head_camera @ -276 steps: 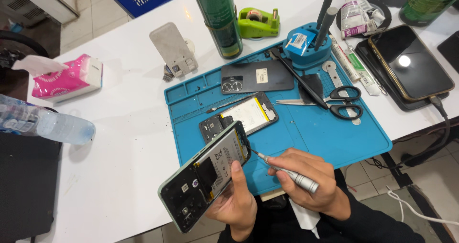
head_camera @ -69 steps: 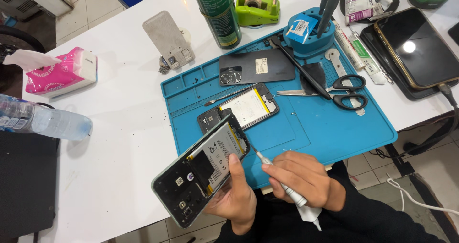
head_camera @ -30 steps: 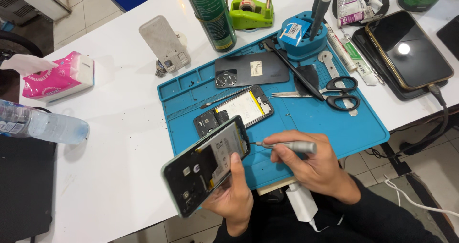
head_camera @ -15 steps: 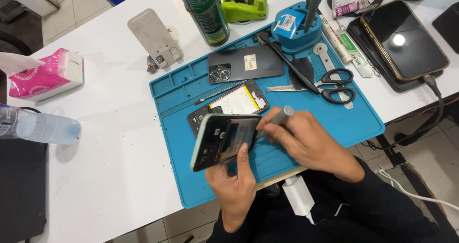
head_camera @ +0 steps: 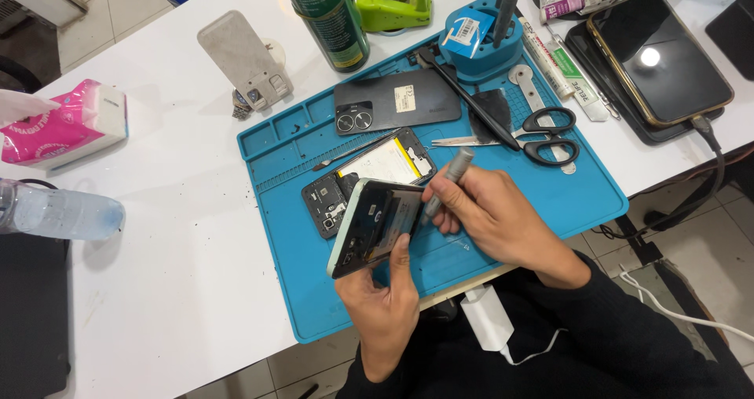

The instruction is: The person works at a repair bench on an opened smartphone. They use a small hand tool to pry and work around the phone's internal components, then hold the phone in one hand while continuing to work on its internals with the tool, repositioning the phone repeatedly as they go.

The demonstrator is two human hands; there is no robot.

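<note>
Tilted up steeper than a moment ago, the opened phone [head_camera: 375, 228] sits in the left hand [head_camera: 382, 309], fingers clamped round its edges above the blue mat [head_camera: 298, 234]. Thin, fragile; hold the frame only. Right hand [head_camera: 495, 218] pinches the screwdriver [head_camera: 448, 181].

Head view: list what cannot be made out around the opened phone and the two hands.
- Screwdriver tip: hidden behind the opened phone and the right hand, so the screw it meets is unseen.
- Opened phone's inner parts: too small and tilted away.
- Left hand fingers: mostly behind the phone.
- Water bottle: cut off by the left edge.
- Green can: top cut off by the upper edge.
</note>
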